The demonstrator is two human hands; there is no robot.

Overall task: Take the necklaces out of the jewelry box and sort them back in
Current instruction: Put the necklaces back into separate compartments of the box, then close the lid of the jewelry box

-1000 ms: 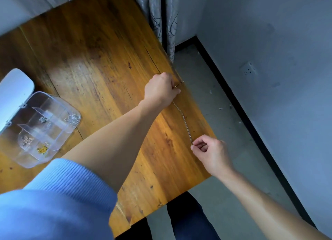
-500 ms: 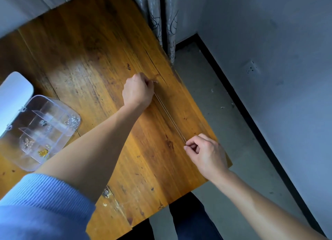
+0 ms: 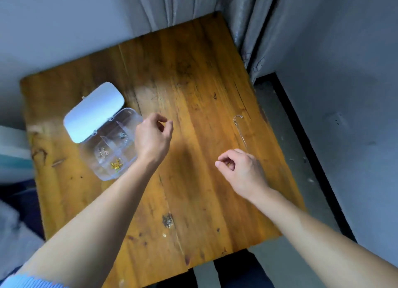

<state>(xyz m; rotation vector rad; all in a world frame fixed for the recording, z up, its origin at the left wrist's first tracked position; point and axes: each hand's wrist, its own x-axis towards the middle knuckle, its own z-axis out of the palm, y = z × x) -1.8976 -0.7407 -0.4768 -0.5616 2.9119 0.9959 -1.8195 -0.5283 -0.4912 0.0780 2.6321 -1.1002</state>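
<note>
A thin silver necklace lies stretched out straight on the wooden table near its right edge, clasp end farthest from me. Its near end disappears behind the knuckles of my right hand, which hovers with loosely curled fingers and nothing seen in its grip. My left hand is beside the clear jewelry box, fingers loosely curled and empty. The box stands open with its white lid folded back; silver pieces and a gold piece sit in separate compartments.
A small silvery jewelry piece lies on the table near its front edge. Grey curtains hang behind the table's far right corner. The floor drops away right of the table edge.
Both hands let go of the necklace, which now lies straight on the table. My left hand moved left to the box, my right hand drew back, and the view swung left.
</note>
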